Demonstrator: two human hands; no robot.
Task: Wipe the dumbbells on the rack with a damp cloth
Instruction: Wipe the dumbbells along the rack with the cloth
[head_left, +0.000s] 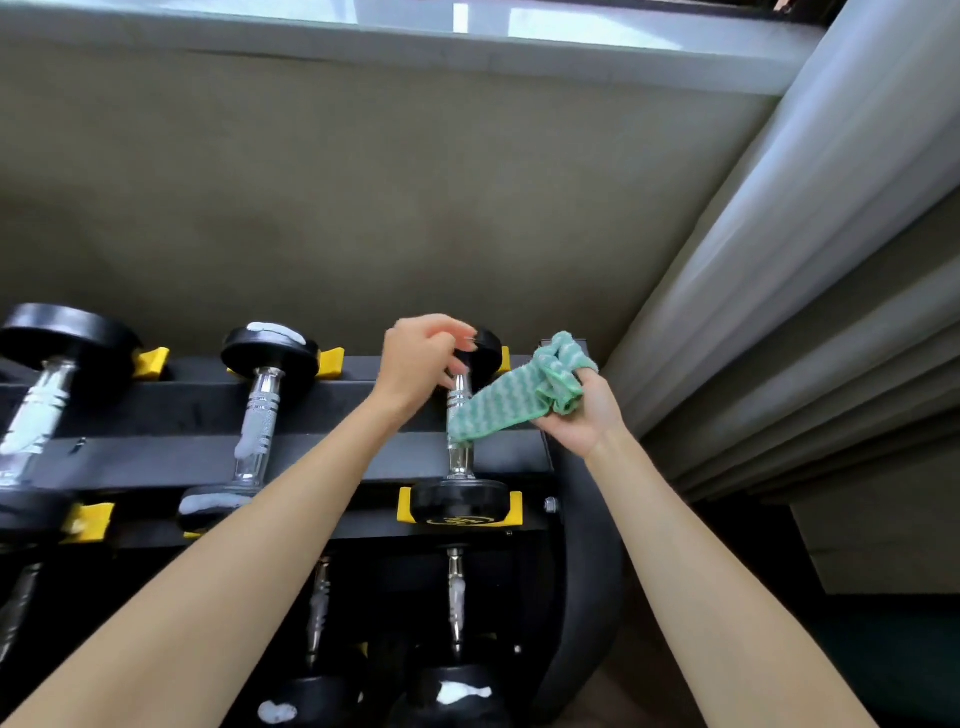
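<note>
Head view: left hand grips the dumbbell at the rack's right end. Right hand clutches a green cloth draped over that dumbbell's handle.

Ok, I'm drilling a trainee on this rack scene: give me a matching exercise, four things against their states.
1 left hand
2 right hand
3 cloth
4 middle dumbbell

A white smears
B grips the cloth
C green striped, draped on a handle
D grips the far end of the right dumbbell

Pairs: 1-D, 2-B, 3-C, 4-A
</note>
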